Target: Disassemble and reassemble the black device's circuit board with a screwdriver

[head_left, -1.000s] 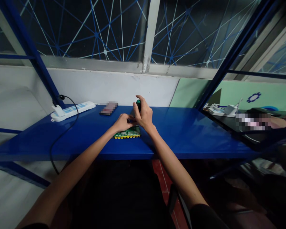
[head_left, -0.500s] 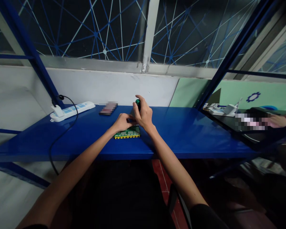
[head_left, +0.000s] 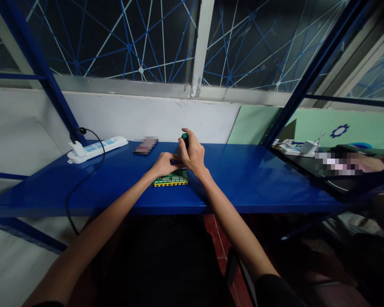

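A green circuit board (head_left: 171,177) with a yellow strip along its near edge lies flat near the front of the blue table (head_left: 243,179). My right hand (head_left: 193,153) is above its far right part, fingers curled round the upright handle of a screwdriver (head_left: 184,138), black with a green end. The screwdriver's lower part is hidden behind my fingers. Over the board's far left part is my left hand (head_left: 165,163), its thumb and fingers brought together close to the right fingertips. What the left fingers pinch is too small and covered to make out.
A white power strip (head_left: 97,149) with a plugged-in adapter and black cable stands at the left. A phone (head_left: 146,146), blurred out, lies at the back. At the right, a white device (head_left: 302,148) sits on a dark table, near another person's hand (head_left: 373,163).
My hands, the screwdriver and the board hold practically the same places. The other person's hand at the far right has shifted slightly.
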### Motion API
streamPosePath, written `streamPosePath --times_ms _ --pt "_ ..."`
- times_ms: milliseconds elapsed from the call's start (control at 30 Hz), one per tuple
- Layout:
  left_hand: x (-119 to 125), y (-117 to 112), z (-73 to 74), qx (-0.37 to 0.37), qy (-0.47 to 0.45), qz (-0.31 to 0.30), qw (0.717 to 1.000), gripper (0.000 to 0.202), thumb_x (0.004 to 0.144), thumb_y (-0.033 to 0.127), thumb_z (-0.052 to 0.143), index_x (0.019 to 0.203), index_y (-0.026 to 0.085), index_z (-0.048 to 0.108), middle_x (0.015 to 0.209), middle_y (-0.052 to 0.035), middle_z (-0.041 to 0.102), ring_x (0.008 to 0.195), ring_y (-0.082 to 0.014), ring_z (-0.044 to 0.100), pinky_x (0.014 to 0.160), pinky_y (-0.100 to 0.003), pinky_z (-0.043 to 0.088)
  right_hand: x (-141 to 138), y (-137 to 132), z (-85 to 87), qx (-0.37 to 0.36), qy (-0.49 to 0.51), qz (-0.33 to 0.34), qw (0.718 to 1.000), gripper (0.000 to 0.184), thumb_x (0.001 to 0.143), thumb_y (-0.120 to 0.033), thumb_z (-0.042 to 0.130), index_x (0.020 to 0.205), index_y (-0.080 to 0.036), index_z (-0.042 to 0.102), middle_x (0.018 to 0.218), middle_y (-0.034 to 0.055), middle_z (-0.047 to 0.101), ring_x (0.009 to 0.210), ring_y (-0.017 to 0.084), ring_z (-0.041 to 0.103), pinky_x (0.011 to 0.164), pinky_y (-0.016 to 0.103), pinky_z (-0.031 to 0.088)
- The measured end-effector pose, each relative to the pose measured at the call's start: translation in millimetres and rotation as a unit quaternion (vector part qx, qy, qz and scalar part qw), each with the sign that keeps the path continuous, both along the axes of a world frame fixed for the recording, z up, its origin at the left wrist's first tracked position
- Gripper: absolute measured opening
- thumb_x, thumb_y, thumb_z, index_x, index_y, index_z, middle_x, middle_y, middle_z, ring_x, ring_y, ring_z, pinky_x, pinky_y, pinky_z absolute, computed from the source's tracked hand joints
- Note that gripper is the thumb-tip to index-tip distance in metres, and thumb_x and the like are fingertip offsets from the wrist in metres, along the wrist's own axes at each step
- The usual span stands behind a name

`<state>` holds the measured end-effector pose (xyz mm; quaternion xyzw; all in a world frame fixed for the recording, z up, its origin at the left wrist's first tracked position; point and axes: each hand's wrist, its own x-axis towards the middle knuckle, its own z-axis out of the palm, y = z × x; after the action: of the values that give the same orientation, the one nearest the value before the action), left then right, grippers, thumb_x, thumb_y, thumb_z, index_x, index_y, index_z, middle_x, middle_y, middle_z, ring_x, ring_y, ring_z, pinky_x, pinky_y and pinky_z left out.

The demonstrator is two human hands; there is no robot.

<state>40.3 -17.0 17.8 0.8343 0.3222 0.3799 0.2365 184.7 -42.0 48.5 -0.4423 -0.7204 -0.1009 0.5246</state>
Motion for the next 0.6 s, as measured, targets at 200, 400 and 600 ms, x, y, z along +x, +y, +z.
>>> streamPosePath --times_ms 200,400,600 --pt "0.2 3.0 -2.5 -0.01 -0.008 -0.02 1.0 0.021 0.076 0.029 0.069 0.086 0.014 0.079 0.089 -0.0082 0.077 0.079 -0.0228 0.071 0.068 -0.028 0.053 0.1 0.6 -0.5 0.002 -0.003 -0.001 1.0 0.043 0.101 -0.04 0.032 0.138 -0.021 0.046 0.113 0.0103 0.066 0.091 0.021 0.065 0.067 0.032 0.05" --pt "0.8 0.7 -0.2 -0.005 0.003 -0.024 1.0 0.016 0.076 0.026 0.068 0.081 0.014 0.078 0.088 -0.0072 0.077 0.075 -0.0214 0.07 0.068 -0.027 0.052 0.4 0.4 -0.6 0.009 -0.002 0.0 1.0 0.042 0.1 -0.039 0.034 0.136 -0.021 0.047 0.114 0.0095 0.066 0.091 0.02 0.065 0.068 0.031 0.05" --pt "0.9 1.7 -0.4 0.012 0.028 -0.008 1.0 0.013 0.074 0.015 0.065 0.077 0.014 0.078 0.084 -0.0063 0.077 0.071 -0.0196 0.068 0.067 -0.027 0.05 -0.1 3.0 -2.7 0.017 -0.007 -0.007 1.0 0.041 0.1 -0.038 0.036 0.136 -0.021 0.046 0.114 0.0099 0.067 0.088 0.02 0.065 0.067 0.031 0.049"
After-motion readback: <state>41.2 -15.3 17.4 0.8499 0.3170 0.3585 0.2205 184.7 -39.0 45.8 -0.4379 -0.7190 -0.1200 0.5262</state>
